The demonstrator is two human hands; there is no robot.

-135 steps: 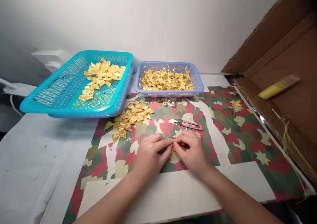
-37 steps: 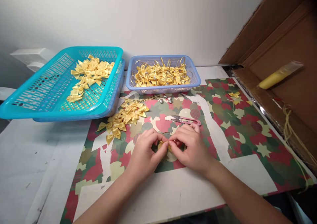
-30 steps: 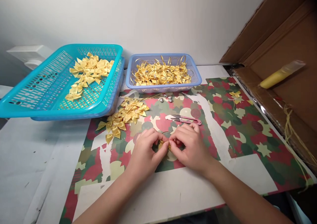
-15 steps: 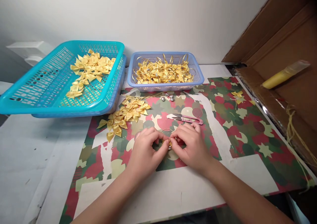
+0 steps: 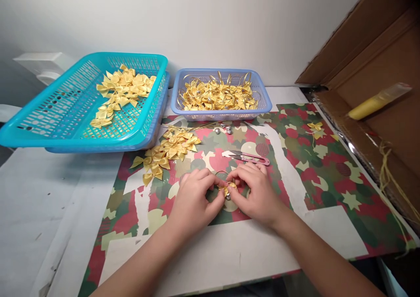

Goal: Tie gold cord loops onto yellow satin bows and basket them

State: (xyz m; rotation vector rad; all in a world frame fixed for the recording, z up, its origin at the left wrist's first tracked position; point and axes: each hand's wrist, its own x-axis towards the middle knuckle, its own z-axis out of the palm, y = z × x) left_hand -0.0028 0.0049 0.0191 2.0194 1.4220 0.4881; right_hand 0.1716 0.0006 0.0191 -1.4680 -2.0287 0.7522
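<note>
My left hand (image 5: 198, 196) and my right hand (image 5: 254, 192) meet over the patterned board, fingertips pinched around a small yellow ribbon bow (image 5: 232, 186). A silver bell (image 5: 228, 197) hangs at the bow's lower edge, and a thin gold wire loop (image 5: 222, 172) arches above it between my hands. Parts of the bow are covered by my fingers. Just beyond my right hand lie pink-handled thread snips (image 5: 251, 158). A pile of loose yellow bows (image 5: 173, 146) spreads to the upper left of my left hand.
A turquoise basket (image 5: 144, 131) with bows stands at left. Behind the board, a blue basket (image 5: 221, 113) holds bows with gold wires. Several silver bells (image 5: 229, 130) and gold wires (image 5: 203, 126) lie before it. A cardboard box (image 5: 364, 65) borders the right side, near a single bow (image 5: 315, 126).
My fingertips have parted slightly, and more of the yellow bow shows between them. My right fingers have shifted a little to the right. The view has moved slightly.
</note>
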